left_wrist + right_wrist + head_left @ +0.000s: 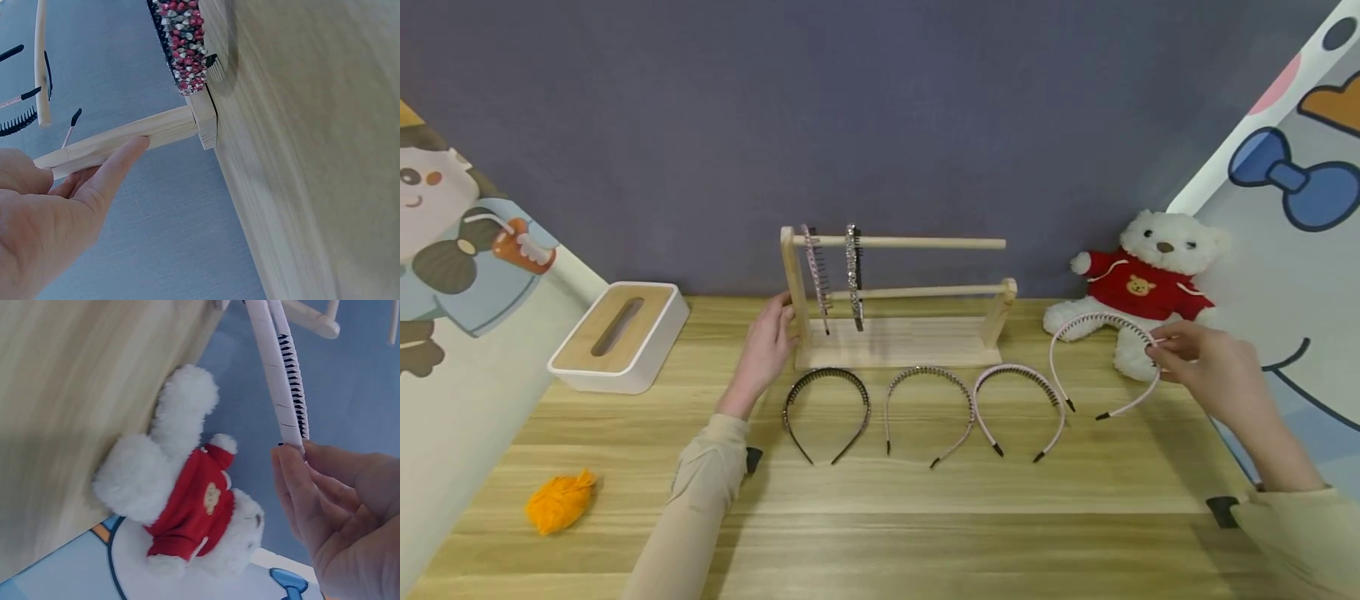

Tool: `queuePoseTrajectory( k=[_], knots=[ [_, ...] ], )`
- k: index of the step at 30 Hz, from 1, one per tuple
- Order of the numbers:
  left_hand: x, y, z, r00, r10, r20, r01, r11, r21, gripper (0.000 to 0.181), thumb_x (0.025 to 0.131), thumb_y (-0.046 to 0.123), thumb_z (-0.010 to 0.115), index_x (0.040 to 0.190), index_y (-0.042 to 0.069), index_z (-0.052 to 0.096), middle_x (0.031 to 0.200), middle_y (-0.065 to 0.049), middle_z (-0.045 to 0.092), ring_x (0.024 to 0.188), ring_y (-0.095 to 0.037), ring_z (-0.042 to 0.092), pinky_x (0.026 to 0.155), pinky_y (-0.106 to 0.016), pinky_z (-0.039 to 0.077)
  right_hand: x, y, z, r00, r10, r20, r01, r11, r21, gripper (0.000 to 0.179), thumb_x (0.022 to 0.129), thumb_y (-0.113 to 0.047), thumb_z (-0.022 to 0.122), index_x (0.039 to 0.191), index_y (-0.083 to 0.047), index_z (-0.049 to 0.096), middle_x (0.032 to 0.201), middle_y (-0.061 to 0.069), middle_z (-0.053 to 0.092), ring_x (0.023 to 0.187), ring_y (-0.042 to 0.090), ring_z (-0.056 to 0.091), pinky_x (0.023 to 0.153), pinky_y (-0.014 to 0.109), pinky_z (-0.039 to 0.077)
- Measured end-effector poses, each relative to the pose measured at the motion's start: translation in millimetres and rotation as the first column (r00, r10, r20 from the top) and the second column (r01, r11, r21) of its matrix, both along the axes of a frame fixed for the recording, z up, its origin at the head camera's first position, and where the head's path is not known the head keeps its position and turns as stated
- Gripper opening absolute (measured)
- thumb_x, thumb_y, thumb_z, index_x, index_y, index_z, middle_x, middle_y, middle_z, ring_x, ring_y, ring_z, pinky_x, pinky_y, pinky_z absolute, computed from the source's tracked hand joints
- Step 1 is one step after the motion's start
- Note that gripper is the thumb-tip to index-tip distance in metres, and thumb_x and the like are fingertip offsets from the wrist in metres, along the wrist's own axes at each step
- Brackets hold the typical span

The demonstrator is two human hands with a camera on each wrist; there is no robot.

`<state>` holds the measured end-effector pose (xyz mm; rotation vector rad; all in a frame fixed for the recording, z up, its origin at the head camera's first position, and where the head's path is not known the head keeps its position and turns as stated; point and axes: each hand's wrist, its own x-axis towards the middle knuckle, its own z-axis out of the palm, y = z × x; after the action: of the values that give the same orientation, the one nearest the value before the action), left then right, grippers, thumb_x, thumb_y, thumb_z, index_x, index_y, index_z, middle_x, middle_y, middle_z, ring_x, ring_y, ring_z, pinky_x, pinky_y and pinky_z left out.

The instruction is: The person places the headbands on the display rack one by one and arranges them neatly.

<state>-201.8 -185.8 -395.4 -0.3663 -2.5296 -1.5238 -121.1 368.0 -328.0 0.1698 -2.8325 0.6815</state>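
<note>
My right hand [1213, 367] pinches a pale pink headband [1062, 337] by one side, lifted in front of the teddy bear. In the right wrist view, dark comb teeth line the inside of this headband [275, 372]. My left hand [766, 346] holds the left post of a wooden headband rack [898, 354]; in the left wrist view, fingers and thumb lie on either side of the post [131, 132]. Two headbands hang at the rack's left end, a pinkish one [814, 271] and a jewelled one [853, 271]. A black headband [827, 372], a thin pinkish one [928, 371] and a pink one [1018, 369] lie in front.
A white teddy bear [1165, 250] in a red sweater sits at the back right. At the left stand a tissue box [647, 358] with a wooden lid and, nearer, an orange fluffy bundle [560, 502]. A grey wall [880, 125] and printed side panels border the wooden table [925, 542].
</note>
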Motion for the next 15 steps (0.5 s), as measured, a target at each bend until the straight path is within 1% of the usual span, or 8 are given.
queuePoseTrajectory(
  k=[5,6,8,10,12,15],
  knots=[
    [-0.6,2.2,0.9,1.0,-0.005,-0.014,0.005,1.0,0.002,0.042,0.117,0.005,0.034,0.155,-0.014,0.039,0.151,-0.037,0.047,0.137,-0.053,0.053,0.1,-0.049,0.064,4.0,-5.2,8.6,0.999,-0.011,-0.044,0.012,1.0,0.009,0.022,0.095,0.008,0.077,0.112,0.016,0.066,0.098,0.039,0.071,0.067,0.037,0.075,0.048,0.004,0.051],
    [-0.5,2.3,1.1,1.0,-0.005,-0.012,0.005,1.0,0.003,0.042,0.117,0.005,0.034,0.155,-0.014,0.039,0.151,-0.037,0.047,0.137,-0.053,0.053,0.1,-0.049,0.064,4.5,-6.0,10.3,0.998,-0.009,-0.059,0.01,1.0,0.013,0.023,0.094,0.008,0.077,0.112,0.016,0.066,0.097,0.038,0.071,0.067,0.034,0.075,0.048,0.003,0.05],
    [-0.5,2.5,1.0,1.0,-0.005,-0.007,0.005,1.0,0.007,0.042,0.117,0.004,0.034,0.155,-0.013,0.038,0.152,-0.037,0.046,0.138,-0.053,0.053,0.1,-0.049,0.064,5.1,-8.4,14.2,0.996,-0.008,-0.086,0.01,1.0,0.022,0.023,0.093,0.007,0.079,0.112,0.015,0.067,0.097,0.037,0.071,0.065,0.026,0.075,0.05,0.001,0.048],
    [-0.3,2.3,0.6,1.0,-0.001,-0.004,0.001,1.0,0.008,0.042,0.117,0.003,0.034,0.155,-0.013,0.038,0.152,-0.037,0.046,0.138,-0.053,0.052,0.101,-0.05,0.064,5.2,-10.6,18.9,0.995,-0.006,-0.099,0.008,1.0,0.025,0.025,0.093,0.005,0.08,0.112,0.015,0.067,0.098,0.037,0.071,0.062,0.008,0.071,0.05,0.0,0.046],
    [-0.3,1.8,-0.2,1.0,0.003,-0.002,-0.003,1.0,0.008,0.042,0.117,0.003,0.034,0.155,-0.013,0.038,0.152,-0.037,0.045,0.138,-0.053,0.052,0.101,-0.05,0.063,5.1,-14.4,23.7,0.994,-0.01,-0.109,0.013,1.0,0.027,0.025,0.094,0.002,0.08,0.113,0.013,0.068,0.099,0.036,0.072,0.06,-0.009,0.062,0.052,0.0,0.045],
    [0.0,1.4,-1.1,1.0,0.01,-0.006,-0.01,1.0,0.002,0.042,0.117,0.003,0.034,0.155,-0.013,0.039,0.152,-0.037,0.045,0.137,-0.054,0.053,0.101,-0.05,0.063,4.9,-20.5,31.0,0.994,-0.013,-0.111,0.016,1.0,0.021,0.026,0.096,-0.002,0.08,0.115,0.011,0.068,0.102,0.035,0.073,0.061,-0.02,0.054,0.053,-0.001,0.043]
  ],
)
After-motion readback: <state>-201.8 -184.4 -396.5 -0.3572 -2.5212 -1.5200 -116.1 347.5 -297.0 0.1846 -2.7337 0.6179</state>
